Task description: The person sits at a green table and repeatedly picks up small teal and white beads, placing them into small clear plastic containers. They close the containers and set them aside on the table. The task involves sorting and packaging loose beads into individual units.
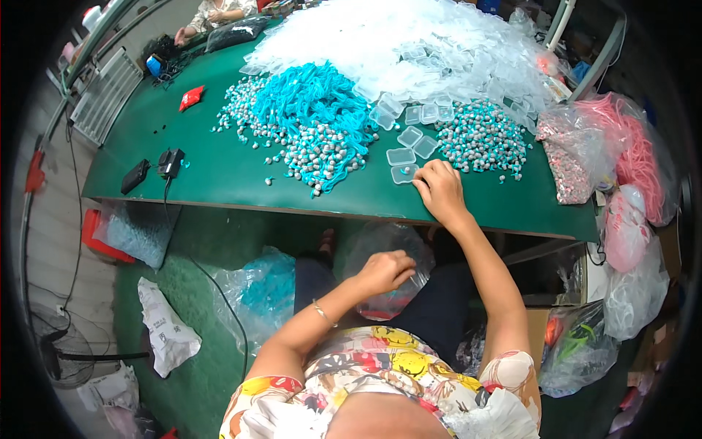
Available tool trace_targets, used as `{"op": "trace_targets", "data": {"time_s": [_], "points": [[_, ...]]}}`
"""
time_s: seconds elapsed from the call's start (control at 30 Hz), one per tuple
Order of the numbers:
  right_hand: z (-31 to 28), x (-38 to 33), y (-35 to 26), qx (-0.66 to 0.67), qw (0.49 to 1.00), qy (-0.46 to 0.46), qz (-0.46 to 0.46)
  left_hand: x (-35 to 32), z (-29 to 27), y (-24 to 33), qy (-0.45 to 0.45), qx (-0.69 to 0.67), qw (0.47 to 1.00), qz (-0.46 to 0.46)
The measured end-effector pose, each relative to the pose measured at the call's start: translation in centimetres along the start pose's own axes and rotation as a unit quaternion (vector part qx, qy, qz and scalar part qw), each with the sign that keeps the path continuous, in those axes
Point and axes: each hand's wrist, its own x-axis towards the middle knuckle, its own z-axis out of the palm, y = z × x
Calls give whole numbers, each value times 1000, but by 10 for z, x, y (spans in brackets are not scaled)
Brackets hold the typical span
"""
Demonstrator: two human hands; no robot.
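My right hand [441,192] rests on the green table near its front edge, fingers bent, with the tips at the right side of a small clear plastic box [401,156] that lies open. A tiny blue piece sits in its nearer half. Close by lie another open clear box [424,147] and a heap of small grey-and-blue beads [479,139]. My left hand [387,272] is held over my lap, in front of the table edge, with its fingers curled closed; what they hold, if anything, is hidden. Below it is a clear plastic bag [365,252].
Blue cords with grey bead ends [314,110] are heaped at centre-left. Behind them spreads a large pile of clear boxes [409,36]. A black adapter [170,162] and a red packet [191,98] lie left. Bags of pink cords [636,154] stand right. Another person [219,13] sits far left.
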Motion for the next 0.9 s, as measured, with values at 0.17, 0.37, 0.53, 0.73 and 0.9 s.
{"op": "trace_targets", "data": {"time_s": [0.17, 0.37, 0.53, 0.73, 0.9], "points": [[-8, -9, -9, 12, 1000, 2, -8, 42, -79, 15, 218, 30, 975, 9], [-16, -3, -23, 33, 999, 7, -5, 68, -100, -14, 279, 121, 949, -87], [-5, 10, -22, -5, 1000, -3, -18, 54, -110, -28, 307, 187, 926, -114], [-2, 9, -20, 11, 1000, -1, -15, 56, -125, -45, 309, 270, 901, -142], [-4, 5, -16, 9, 1000, 27, -8, 81, -122, -51, 323, 362, 871, -76]]}}
